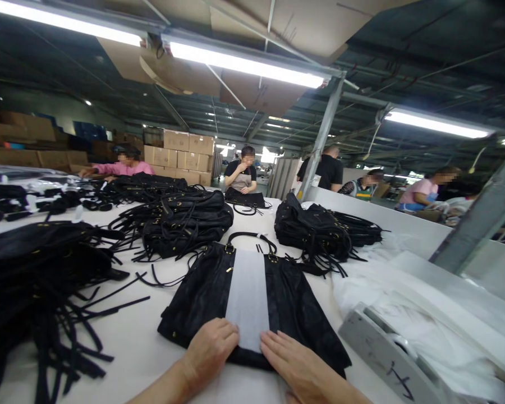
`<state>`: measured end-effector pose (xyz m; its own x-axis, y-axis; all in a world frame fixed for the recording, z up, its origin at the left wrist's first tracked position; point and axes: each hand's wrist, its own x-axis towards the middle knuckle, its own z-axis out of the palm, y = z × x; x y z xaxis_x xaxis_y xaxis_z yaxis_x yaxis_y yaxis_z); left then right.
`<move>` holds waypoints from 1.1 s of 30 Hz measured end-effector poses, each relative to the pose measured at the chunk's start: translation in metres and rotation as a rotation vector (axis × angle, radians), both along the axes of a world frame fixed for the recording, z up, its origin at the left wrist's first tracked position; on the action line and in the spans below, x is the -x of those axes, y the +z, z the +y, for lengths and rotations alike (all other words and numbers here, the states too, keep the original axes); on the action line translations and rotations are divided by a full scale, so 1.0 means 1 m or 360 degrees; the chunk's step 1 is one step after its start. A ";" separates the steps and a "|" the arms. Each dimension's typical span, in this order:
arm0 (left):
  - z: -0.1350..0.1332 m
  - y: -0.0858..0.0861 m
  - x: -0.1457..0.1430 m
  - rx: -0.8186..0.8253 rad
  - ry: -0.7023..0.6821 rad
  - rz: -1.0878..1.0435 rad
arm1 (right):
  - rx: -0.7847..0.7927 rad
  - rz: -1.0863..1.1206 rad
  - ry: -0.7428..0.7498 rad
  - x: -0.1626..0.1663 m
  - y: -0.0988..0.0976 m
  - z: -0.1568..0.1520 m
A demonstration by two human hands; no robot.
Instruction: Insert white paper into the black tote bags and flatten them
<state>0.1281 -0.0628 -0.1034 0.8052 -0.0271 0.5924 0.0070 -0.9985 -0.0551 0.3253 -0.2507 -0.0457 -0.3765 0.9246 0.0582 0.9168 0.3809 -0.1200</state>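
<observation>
In front of me a black handbag (297, 306) lies flat on the white table, with a looped handle (252, 235) at its far end and gold-coloured fittings. A strip of white paper-like material (248, 297) runs down its middle, from the handle side to the near edge. My left hand (212, 348) has its fingers curled together at the strip's lower left edge; its thumb is hidden. Stretched out flat, the fingers of my right hand (292, 359) press on the strip's lower right edge and the bag.
Black bags with loose straps are piled at left (46, 258), behind (185, 219) and right (320, 224). A grey tape dispenser-like device (387, 353) and white sheeting (429, 314) lie at right. A metal post (483, 207) rises there. Several people work beyond, one person (239, 174) facing me.
</observation>
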 end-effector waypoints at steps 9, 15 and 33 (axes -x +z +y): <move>-0.003 0.004 0.005 0.0064 0.0060 0.0004 | -0.0491 -0.0403 0.0240 -0.009 -0.022 0.006; -0.006 0.016 0.009 0.0220 0.0050 0.0096 | -0.0610 -0.0457 0.0230 0.007 -0.016 -0.006; -0.015 0.019 0.047 0.0103 -0.0110 0.0219 | -0.0959 -0.0309 -0.0047 0.003 -0.075 0.011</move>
<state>0.0814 -0.0781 -0.0841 0.8765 -0.0505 0.4788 -0.0651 -0.9978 0.0140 0.3224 -0.2396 -0.1212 -0.4075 0.7609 0.5049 0.9114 0.3043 0.2770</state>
